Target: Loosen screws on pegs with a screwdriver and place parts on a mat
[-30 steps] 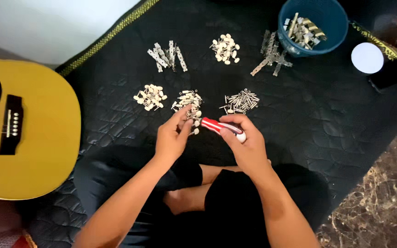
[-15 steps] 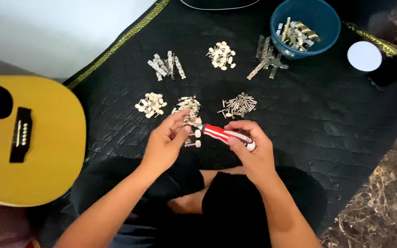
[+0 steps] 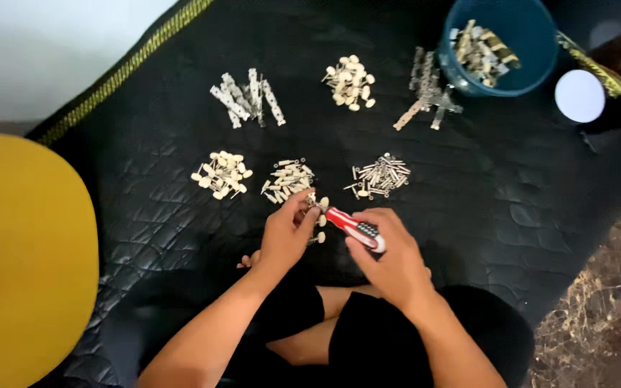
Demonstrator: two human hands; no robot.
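Glossy yellow wooden guitar (image 3: pixel 30 259), matt quilted black cloth mat (image 3: pixel 181 194), shiny metal screws (image 3: pixel 381 176), blue plastic bucket (image 3: pixel 533 29).

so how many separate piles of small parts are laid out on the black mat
6: three in the far row, three nearer the hands. More parts sit in the blue bowl.

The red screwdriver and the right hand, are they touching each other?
Touching. The head view shows the right hand wrapped around the handle end of the red screwdriver, fingers pressed on it with no gap.

Guitar repair spot: guitar (image 3: pixel 23 259), sorted tuner parts (image 3: pixel 287 179).
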